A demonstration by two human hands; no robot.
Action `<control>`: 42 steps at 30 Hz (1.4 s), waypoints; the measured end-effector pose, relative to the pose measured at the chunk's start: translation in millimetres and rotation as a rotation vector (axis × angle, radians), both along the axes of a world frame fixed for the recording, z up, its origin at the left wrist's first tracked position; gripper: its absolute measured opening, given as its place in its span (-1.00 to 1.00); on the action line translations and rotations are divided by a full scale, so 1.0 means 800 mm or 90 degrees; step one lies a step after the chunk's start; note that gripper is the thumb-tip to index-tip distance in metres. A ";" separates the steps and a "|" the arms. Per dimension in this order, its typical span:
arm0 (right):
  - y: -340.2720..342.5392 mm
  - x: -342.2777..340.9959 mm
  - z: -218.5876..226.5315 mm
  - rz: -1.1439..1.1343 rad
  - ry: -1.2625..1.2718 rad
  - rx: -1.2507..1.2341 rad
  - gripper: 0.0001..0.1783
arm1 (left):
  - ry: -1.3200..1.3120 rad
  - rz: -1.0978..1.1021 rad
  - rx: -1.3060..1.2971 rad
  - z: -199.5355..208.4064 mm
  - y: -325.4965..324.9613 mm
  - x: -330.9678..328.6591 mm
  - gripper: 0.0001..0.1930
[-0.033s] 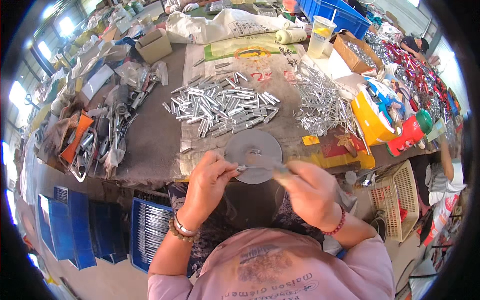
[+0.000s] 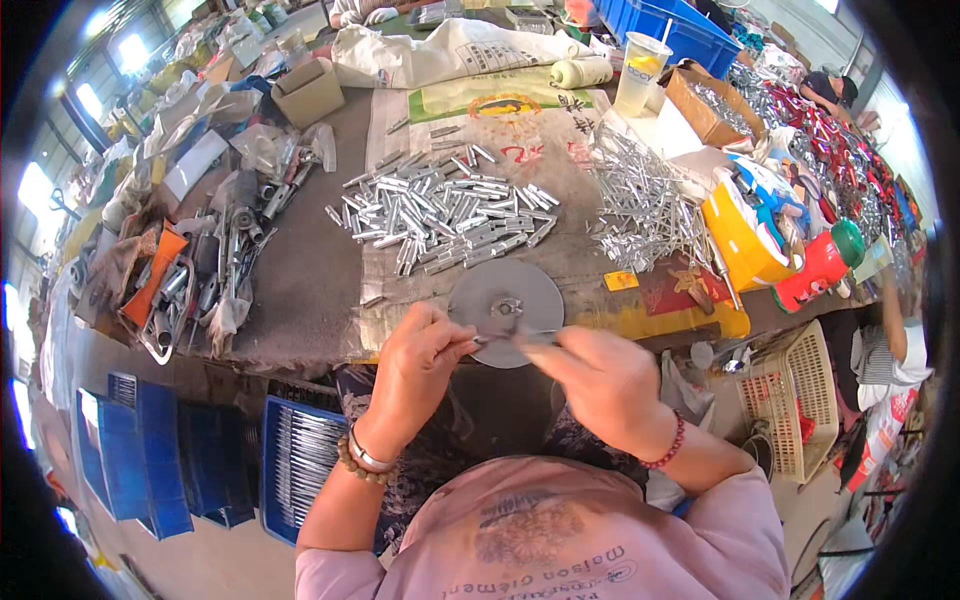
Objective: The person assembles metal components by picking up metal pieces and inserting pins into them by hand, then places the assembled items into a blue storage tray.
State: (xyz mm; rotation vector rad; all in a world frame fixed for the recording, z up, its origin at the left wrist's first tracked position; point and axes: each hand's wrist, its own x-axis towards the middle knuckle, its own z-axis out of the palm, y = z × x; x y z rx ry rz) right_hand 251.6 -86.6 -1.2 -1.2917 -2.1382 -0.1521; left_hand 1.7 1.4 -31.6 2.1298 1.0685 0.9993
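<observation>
Over the near edge of a round grey disc (image 2: 507, 275), my two hands work close together. My left hand (image 2: 415, 365) is closed in a pinch on a small metal piece (image 2: 478, 340), mostly covered by the fingers. Opposite it, my right hand (image 2: 610, 385) has thumb and forefinger pressed together on a slim metal piece (image 2: 541, 332), smeared by motion. Whether the two pieces touch, I cannot tell. Just beyond the disc lies a heap of short silver metal tubes (image 2: 450, 210). Thinner silver rods (image 2: 640, 200) are piled to its right.
Tools and loose parts (image 2: 225, 240) crowd the table's left side. On the right stand a yellow box (image 2: 735, 235), a red bottle (image 2: 810, 275) and a plastic cup (image 2: 638, 85). Below the edge sit a blue tray of metal rods (image 2: 300, 455) and a beige basket (image 2: 800, 400).
My right hand has shifted slightly left and its fingertips now come nearer my left hand. My left hand stays in place.
</observation>
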 end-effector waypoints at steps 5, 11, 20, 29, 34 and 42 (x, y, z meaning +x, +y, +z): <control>0.011 -0.003 0.006 -0.008 -0.015 -0.076 -0.40 | -0.007 -0.017 0.043 -0.009 0.009 -0.003 -0.83; 0.055 0.026 -0.007 -0.066 0.063 -0.114 -0.52 | 0.032 -0.002 0.057 -0.003 0.000 0.000 -0.81; 0.000 -0.008 -0.008 -0.049 0.031 -0.122 -0.83 | 0.020 0.022 0.052 -0.014 -0.009 -0.005 -0.72; -0.010 -0.022 -0.018 0.015 0.548 -0.753 -0.78 | -0.279 0.139 -0.233 -0.042 -0.065 0.016 -0.62; -0.025 -0.039 -0.032 0.004 0.624 -0.770 -0.79 | -0.436 0.144 -0.468 -0.032 -0.075 0.024 -0.50; -0.035 -0.082 -0.051 0.029 0.622 -0.748 -0.73 | -0.514 0.132 -0.524 -0.038 -0.095 -0.006 -0.40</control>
